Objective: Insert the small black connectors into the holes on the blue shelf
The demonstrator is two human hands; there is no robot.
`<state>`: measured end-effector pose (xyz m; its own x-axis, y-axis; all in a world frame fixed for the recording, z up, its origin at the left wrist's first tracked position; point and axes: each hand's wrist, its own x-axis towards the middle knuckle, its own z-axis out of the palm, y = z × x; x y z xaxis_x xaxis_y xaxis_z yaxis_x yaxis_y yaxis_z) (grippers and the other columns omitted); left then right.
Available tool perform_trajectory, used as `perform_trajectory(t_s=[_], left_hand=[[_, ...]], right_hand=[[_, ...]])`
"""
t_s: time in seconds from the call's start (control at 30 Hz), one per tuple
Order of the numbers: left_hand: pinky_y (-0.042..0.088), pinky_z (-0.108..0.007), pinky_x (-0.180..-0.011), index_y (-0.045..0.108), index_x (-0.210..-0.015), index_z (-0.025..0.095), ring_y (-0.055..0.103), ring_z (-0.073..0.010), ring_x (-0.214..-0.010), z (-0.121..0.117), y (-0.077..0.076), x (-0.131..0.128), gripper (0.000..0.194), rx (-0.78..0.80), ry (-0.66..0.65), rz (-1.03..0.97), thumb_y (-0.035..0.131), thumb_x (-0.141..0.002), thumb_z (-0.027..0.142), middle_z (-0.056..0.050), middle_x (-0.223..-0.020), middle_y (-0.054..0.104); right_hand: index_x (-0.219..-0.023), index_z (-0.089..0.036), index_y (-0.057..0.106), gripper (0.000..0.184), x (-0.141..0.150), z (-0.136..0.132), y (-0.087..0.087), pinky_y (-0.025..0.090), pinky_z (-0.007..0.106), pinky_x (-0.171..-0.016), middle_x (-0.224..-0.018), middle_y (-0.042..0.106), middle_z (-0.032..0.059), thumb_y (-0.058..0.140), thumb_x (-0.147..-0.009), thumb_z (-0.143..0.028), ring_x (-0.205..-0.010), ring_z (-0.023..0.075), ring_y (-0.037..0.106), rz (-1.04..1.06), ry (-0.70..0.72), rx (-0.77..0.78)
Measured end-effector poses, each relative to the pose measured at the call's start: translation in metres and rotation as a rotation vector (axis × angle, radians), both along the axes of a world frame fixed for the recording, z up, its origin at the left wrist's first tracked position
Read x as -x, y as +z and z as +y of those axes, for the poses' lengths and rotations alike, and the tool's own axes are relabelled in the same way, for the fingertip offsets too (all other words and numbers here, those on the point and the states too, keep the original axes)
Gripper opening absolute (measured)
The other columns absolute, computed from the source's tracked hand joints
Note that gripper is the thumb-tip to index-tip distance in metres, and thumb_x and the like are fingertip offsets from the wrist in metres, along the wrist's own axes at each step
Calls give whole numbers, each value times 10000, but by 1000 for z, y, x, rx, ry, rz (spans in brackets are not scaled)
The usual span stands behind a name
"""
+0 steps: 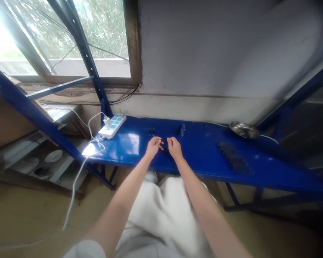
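My left hand (153,146) and my right hand (174,147) are close together over the near half of a blue tabletop (199,154). Between their fingertips is a small dark, slim piece (164,140), pinched from both sides; its exact kind is too small to make out. Just beyond my left hand lie a short black piece (150,132) and a similar one (153,132) beside it. Past my right hand is a black stick-like piece (178,129), with several small clear bits (183,129) to its right.
A white power strip (113,126) with a plug and cable is at the table's left end. Toward the right rest a shiny metal dish (244,129) and a blurred-out dark object (234,157). Blue metal uprights (83,46) frame the table; a wall stands behind.
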<state>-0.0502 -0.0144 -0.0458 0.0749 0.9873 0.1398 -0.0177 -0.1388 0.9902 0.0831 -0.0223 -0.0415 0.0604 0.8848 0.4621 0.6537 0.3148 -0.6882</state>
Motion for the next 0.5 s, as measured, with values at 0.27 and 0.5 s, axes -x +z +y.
perform_trajectory(t_s=[0.27,0.5], left_hand=[[397,-203,-515,488,-760,169,505,-67,-422,1,-3,-1,230,1,42,19,413,-840,371,35,-587,545],[380,-224,-494,487,-648,167,489,-85,-393,-2,-1,0,412,34,70,83,345,-837,504,13,-529,541]], right_hand=[[-692,-200,472,338,2,0,0,376,256,-642,-690,528,28,283,-875,-412,-651,146,483,-40,22,-11],[-698,-201,474,359,2,-3,1,377,250,-635,-696,536,30,261,-885,-421,-650,146,489,-30,43,-8]])
